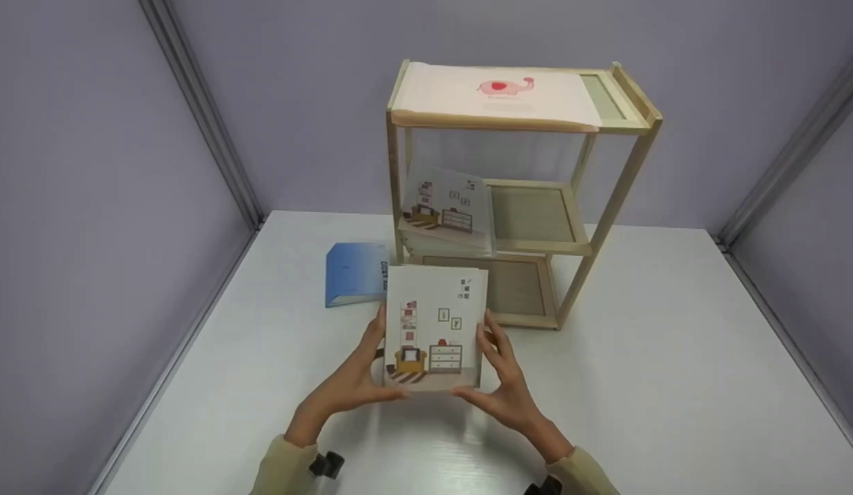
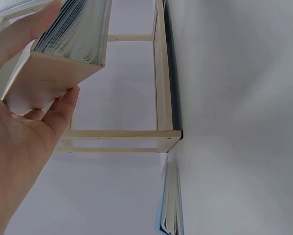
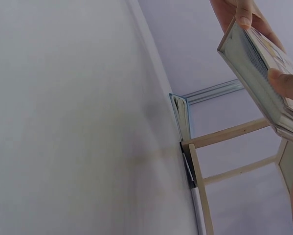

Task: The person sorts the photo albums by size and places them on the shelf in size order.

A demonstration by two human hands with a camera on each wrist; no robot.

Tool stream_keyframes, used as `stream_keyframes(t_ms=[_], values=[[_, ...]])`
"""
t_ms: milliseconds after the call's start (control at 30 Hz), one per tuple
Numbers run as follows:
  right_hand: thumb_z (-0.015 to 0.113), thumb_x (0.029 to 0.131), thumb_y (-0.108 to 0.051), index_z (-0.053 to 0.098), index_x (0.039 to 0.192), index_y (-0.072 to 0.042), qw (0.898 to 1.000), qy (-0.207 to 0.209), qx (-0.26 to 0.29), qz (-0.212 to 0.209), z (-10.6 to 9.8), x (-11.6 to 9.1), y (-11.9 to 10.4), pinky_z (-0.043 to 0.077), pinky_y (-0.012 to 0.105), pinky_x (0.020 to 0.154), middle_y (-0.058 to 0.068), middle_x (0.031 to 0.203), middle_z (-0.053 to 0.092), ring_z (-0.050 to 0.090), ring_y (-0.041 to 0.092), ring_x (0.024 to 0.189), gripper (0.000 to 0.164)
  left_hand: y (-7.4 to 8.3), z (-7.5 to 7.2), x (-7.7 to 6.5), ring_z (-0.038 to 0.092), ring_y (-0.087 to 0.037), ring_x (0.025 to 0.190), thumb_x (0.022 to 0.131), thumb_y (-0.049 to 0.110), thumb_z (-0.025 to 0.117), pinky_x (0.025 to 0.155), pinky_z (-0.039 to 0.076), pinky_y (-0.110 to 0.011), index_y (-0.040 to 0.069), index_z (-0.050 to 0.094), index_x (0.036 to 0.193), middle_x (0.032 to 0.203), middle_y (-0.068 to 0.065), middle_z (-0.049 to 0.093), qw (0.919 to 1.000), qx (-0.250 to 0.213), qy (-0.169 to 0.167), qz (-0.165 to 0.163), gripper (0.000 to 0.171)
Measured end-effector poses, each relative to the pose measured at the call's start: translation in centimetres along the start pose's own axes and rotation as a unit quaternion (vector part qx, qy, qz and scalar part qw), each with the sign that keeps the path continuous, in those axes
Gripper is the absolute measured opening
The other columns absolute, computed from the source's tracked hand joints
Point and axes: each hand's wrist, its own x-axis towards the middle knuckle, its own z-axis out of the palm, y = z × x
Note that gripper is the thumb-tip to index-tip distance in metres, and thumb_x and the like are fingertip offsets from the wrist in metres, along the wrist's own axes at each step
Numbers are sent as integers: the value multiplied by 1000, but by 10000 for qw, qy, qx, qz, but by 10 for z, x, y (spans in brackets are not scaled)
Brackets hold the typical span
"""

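Observation:
Both hands hold a thick book (image 1: 437,330) in front of the shelf, its white cover, printed with an armchair and a chest of drawers, facing up. My left hand (image 1: 351,378) grips its left side, thumb at the near edge and fingers along the spine (image 2: 48,81). On the opposite side my right hand (image 1: 505,388) grips it, thumb also at the near edge. The right wrist view shows the book's page edges (image 3: 251,63) and the thumbs on it. Raised above the white table (image 1: 646,385), the book overlaps the shelf's lower tier in the head view.
A wooden three-tier shelf (image 1: 609,206) stands behind the book. A similar book (image 1: 444,220) leans on its middle tier, at the left. A white cloth with a pink elephant (image 1: 454,89) covers most of the top. A blue book (image 1: 358,271) stands on the table left of the shelf.

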Motion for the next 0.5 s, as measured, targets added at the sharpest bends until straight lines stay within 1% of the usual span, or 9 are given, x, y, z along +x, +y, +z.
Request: stream_keyframes(t_ms=[133,200,400,500], values=[[85,56,2,30,133,20,9999,33,-26,-124,-2,1,1,29,18,105,42,141,15,31,47,124,97,2,0,2,6,-22,143,67,40,82,104,37,-45,29,-15,147,155,5,-12,10000,-54,34,45,126],[85,56,3,30,132,21,9998,53,-55,-193,-3,2,2,30,19,105,43,140,15,30,48,124,96,2,1,3,8,-22,142,66,40,82,103,37,-45,30,-16,147,155,6,-13,10000,-45,50,38,127],[86,54,2,32,129,23,9990,98,-221,-385,-6,4,3,32,22,105,45,138,17,33,47,123,95,3,1,5,8,-21,142,67,37,83,104,36,-43,30,-16,147,155,4,-12,10000,-51,40,33,127],[87,53,2,33,129,24,9986,124,-285,-436,-8,5,3,32,22,105,45,137,18,35,46,122,95,5,1,7,10,-21,142,67,35,83,104,37,-42,30,-16,147,156,5,-12,9999,-97,40,68,127]])
